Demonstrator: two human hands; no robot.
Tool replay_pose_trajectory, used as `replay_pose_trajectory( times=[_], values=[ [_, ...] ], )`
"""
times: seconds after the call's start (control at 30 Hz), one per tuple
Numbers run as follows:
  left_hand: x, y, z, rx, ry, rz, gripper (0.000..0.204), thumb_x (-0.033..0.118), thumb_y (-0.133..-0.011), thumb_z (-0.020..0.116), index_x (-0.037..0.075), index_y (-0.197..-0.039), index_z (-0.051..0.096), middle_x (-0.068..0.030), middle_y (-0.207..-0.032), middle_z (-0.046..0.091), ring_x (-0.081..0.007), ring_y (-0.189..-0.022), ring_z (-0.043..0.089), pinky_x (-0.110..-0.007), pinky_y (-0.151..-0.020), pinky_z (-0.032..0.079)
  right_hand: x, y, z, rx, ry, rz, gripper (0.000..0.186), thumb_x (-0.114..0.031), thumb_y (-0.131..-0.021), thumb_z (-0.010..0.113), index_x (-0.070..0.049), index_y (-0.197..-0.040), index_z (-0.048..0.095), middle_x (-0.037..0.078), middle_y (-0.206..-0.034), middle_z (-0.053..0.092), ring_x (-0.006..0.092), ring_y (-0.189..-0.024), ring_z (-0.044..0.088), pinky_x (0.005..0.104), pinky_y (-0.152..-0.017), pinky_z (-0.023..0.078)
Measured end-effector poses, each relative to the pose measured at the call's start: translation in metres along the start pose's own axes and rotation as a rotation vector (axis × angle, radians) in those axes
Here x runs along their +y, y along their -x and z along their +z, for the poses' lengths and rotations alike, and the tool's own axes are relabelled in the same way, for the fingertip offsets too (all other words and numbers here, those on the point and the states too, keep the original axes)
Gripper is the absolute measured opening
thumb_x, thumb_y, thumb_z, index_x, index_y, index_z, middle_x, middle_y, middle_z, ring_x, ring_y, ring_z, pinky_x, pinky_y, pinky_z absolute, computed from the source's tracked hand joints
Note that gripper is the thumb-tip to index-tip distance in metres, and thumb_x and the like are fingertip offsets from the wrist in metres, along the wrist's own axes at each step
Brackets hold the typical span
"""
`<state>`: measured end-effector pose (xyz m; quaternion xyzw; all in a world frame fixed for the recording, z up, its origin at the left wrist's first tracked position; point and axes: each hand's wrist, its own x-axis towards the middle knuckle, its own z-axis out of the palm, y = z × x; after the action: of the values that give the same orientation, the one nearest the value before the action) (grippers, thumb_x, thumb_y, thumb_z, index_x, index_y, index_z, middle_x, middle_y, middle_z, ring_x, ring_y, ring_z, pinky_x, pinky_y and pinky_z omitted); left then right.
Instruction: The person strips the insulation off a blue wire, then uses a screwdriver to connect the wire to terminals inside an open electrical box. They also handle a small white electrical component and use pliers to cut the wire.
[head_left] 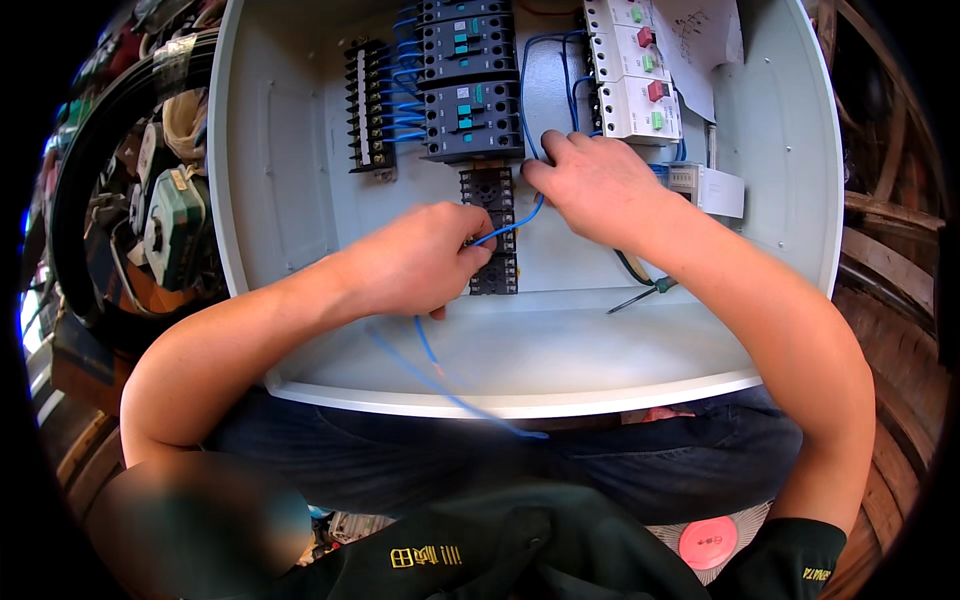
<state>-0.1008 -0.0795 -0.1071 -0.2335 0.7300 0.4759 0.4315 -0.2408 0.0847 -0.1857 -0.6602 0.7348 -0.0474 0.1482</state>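
My left hand (430, 255) grips a blue wire (510, 229) beside a column of black sockets (490, 280), with loose lengths dangling below it, partly blurred. My right hand (590, 180) has its fingers closed on the same wire higher up, below and right of the black contactors (468, 120). Blue wires link the contactors to a black terminal strip (365, 100) on the left. To the right stand white breakers (635, 70) with red and green buttons, a paper sheet (705, 50) and a small white device (705, 190). All sit inside a grey metal enclosure (245, 120).
A screwdriver (660, 287) lies in the enclosure near my right forearm. My legs (500, 450) are below the enclosure's front rim. At the left are black hose loops and cluttered items (165, 220); wooden pieces (880, 260) are at the right, and a pink round fan hub (708, 543) below.
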Motion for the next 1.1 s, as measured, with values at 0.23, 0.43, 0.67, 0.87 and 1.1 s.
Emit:
replay_pose_trajectory(
  times=[0.23,0.43,0.67,0.87,1.1],
  values=[
    [-0.033,-0.016,-0.003,0.322,-0.817,0.271,0.02,0.008,-0.09,0.058,0.007,-0.104,0.072,-0.0208,-0.082,0.072,-0.0394,-0.073,0.071,-0.05,-0.067,0.057,0.004,0.001,0.005,0.054,0.079,-0.055,0.019,-0.009,-0.085,0.06,-0.001,-0.101,0.068,0.015,-0.104,0.062,0.0296,-0.098,0.067,0.0387,-0.079,0.059],
    [-0.024,-0.009,-0.009,0.373,-0.989,0.184,0.018,0.0,-0.08,0.059,0.005,-0.093,0.071,-0.0192,-0.077,0.071,-0.0384,-0.075,0.072,-0.048,-0.067,0.058,0.0,-0.003,-0.001,0.018,0.006,0.013,0.019,-0.008,-0.086,0.059,0.002,-0.101,0.066,0.019,-0.115,0.057,0.0319,-0.104,0.065,0.0404,-0.083,0.06],
    [-0.032,-0.018,-0.015,0.407,-1.049,0.135,0.015,0.0,-0.078,0.061,0.005,-0.089,0.07,-0.0174,-0.078,0.072,-0.0357,-0.076,0.073,-0.045,-0.066,0.059,0.0,-0.004,0.0,0.032,-0.129,0.148,0.019,-0.008,-0.089,0.059,0.002,-0.105,0.066,0.021,-0.117,0.056,0.0347,-0.106,0.063,0.0431,-0.082,0.058],
    [-0.033,-0.019,-0.011,0.388,-1.094,0.135,0.017,0.0,-0.076,0.062,0.005,-0.09,0.07,-0.0161,-0.08,0.073,-0.0331,-0.077,0.074,-0.044,-0.066,0.059,-0.004,-0.007,-0.005,-0.07,-0.149,0.195,0.023,-0.02,-0.096,0.064,-0.001,-0.107,0.066,0.019,-0.104,0.059,0.0361,-0.097,0.066,0.0448,-0.079,0.057],
    [-0.046,-0.031,-0.006,0.581,-1.083,0.338,0.022,0.023,-0.093,0.067,0.005,-0.083,0.074,-0.0137,-0.078,0.072,-0.0328,-0.074,0.074,-0.043,-0.064,0.059,0.001,-0.004,0.0,0.02,-0.19,0.128,0.024,-0.022,-0.096,0.065,-0.001,-0.108,0.066,0.018,-0.098,0.059,0.0356,-0.093,0.065,0.0451,-0.078,0.055]
  ],
)
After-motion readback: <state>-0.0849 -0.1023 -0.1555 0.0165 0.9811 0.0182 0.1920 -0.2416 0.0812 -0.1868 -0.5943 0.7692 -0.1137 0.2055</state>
